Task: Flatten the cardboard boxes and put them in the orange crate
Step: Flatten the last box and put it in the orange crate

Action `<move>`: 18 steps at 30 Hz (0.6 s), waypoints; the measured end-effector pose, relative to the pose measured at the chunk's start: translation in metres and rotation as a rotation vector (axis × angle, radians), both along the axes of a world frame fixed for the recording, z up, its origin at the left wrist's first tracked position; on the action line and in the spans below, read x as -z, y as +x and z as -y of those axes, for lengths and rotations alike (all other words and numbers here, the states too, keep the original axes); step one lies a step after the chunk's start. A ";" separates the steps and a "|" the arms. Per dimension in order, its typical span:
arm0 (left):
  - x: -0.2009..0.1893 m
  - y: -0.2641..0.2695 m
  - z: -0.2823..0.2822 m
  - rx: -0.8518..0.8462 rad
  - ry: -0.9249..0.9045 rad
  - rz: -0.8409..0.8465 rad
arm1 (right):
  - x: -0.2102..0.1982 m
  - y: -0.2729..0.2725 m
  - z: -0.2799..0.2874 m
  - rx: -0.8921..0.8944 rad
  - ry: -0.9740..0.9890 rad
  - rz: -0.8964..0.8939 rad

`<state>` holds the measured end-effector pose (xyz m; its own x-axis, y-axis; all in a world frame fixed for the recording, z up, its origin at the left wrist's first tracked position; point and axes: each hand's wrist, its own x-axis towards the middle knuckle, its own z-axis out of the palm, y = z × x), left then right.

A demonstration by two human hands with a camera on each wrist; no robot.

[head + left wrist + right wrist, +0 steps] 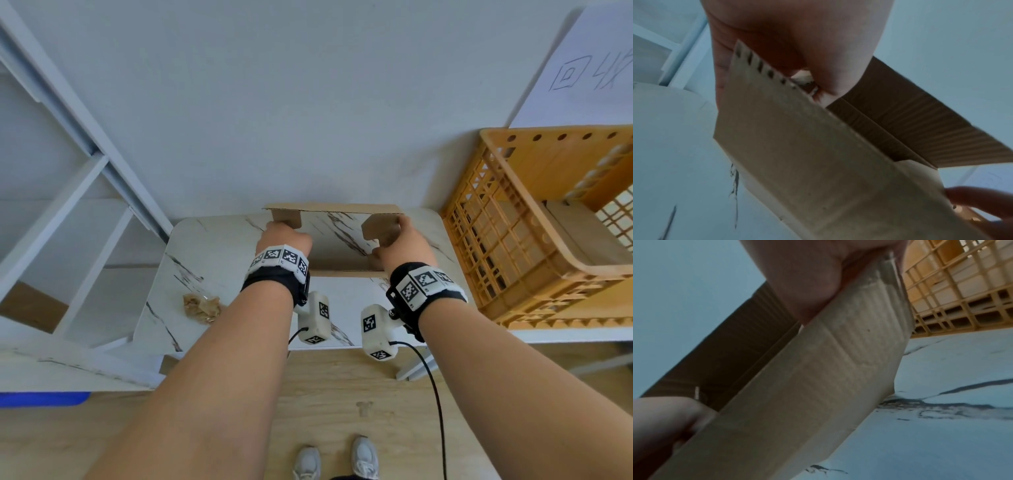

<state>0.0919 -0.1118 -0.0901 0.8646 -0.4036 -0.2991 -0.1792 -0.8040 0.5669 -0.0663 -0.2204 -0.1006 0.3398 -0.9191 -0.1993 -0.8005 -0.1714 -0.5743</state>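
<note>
Both forearms reach out; left hand [286, 236] and right hand [404, 245] each grip the open cardboard box [334, 209] above the marble table [212, 260], fingers curled round its 2 sides.

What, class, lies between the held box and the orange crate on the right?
Nothing visible blocks the way. Both the left hand and right hand hold the box over the table; the crate stands just right of it, top open. Flattened cardboard already lies inside, with room above it.

A white marble-patterned table [239, 329] carries a crumpled brown scrap [201, 308] and the orange crate [534, 240].
</note>
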 end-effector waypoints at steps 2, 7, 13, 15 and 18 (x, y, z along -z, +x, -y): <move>-0.002 -0.002 -0.002 0.005 0.013 -0.009 | 0.001 0.004 -0.003 0.010 -0.022 -0.080; -0.002 -0.001 -0.005 -0.068 -0.031 -0.015 | 0.003 0.005 -0.006 0.060 -0.094 -0.156; 0.003 0.002 -0.006 -0.181 -0.204 -0.049 | -0.003 0.000 -0.006 0.071 -0.019 0.033; 0.004 0.004 -0.005 -0.240 -0.291 -0.071 | -0.007 -0.002 -0.004 0.040 -0.003 0.054; 0.011 0.011 0.000 -0.378 -0.453 -0.214 | -0.006 -0.004 -0.002 -0.055 0.025 0.038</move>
